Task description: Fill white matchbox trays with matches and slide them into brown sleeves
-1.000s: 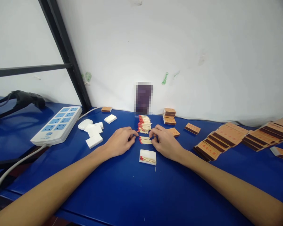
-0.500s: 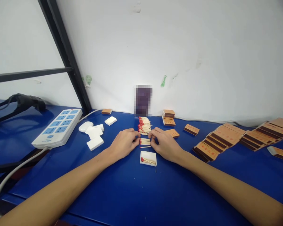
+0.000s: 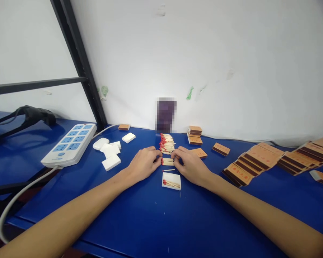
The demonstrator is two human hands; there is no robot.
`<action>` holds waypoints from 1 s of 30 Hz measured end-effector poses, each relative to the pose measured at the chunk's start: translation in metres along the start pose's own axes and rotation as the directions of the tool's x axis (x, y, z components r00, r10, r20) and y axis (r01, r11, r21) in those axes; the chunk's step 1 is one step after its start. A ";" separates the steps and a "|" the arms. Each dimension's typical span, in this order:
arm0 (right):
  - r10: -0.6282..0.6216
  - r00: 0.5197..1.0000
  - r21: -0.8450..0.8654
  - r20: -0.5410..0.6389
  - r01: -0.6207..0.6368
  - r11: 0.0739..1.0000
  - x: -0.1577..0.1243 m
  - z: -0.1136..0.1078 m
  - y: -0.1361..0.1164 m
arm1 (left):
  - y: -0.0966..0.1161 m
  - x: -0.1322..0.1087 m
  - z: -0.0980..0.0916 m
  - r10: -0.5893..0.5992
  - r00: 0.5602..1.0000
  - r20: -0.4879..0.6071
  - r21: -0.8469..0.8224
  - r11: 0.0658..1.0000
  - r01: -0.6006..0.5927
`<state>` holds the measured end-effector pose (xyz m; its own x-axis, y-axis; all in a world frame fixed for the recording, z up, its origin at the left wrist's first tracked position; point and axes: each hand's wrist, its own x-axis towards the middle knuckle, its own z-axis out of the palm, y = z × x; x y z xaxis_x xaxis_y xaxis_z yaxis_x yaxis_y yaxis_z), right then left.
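Observation:
Between my hands lies a small row of red-tipped matches [image 3: 167, 162] on the blue table. My left hand [image 3: 145, 162] has its curled fingers at the red heads, and my right hand [image 3: 187, 163] has its fingers at the plain ends, so both grip the row from its two sides. Just behind is a larger pile of matches [image 3: 167, 144]. A single match [image 3: 168, 170] lies in front of the row. Nearer to me, a white matchbox tray [image 3: 174, 177] holds several matches with their heads to the left.
White empty trays [image 3: 111, 162] and a white rounded case [image 3: 100, 144] lie at left, beside a power strip [image 3: 70, 143]. Stacked matchboxes [image 3: 195, 134] stand at the back. Overlapping matchbox sleeves [image 3: 254, 161] spread across the right. A pixelated dark object [image 3: 166, 114] leans on the wall.
The single match has come away from the row toward the tray, its plain end tilted up a little. Both hands stay at the row's ends. The whole view has shifted slightly.

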<state>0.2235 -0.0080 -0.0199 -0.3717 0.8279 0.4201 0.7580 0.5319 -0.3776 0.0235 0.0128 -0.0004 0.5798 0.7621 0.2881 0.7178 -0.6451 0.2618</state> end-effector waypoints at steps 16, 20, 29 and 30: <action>0.088 0.971 0.257 0.223 -0.145 0.956 0.002 -0.021 -0.007 | -0.005 -0.009 -0.008 0.105 0.991 0.086 -0.056 0.993 -0.100; 0.070 0.973 0.254 0.219 -0.126 0.959 0.001 -0.020 -0.006 | -0.006 -0.008 -0.007 0.116 0.986 0.120 -0.012 0.993 -0.116; 0.025 0.966 0.284 0.258 -0.101 0.954 0.001 -0.021 -0.007 | -0.008 -0.008 -0.007 0.123 0.981 0.150 0.031 0.991 -0.129; 0.037 0.965 0.281 0.261 -0.113 0.953 0.001 -0.021 -0.008 | -0.008 -0.008 -0.007 0.125 0.980 0.153 0.028 0.991 -0.130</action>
<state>0.2285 -0.0147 0.0010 -0.4704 0.8647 0.1760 0.6133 0.4637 -0.6394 0.0101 0.0113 0.0013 0.7168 0.6751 0.1745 0.6467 -0.7372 0.1958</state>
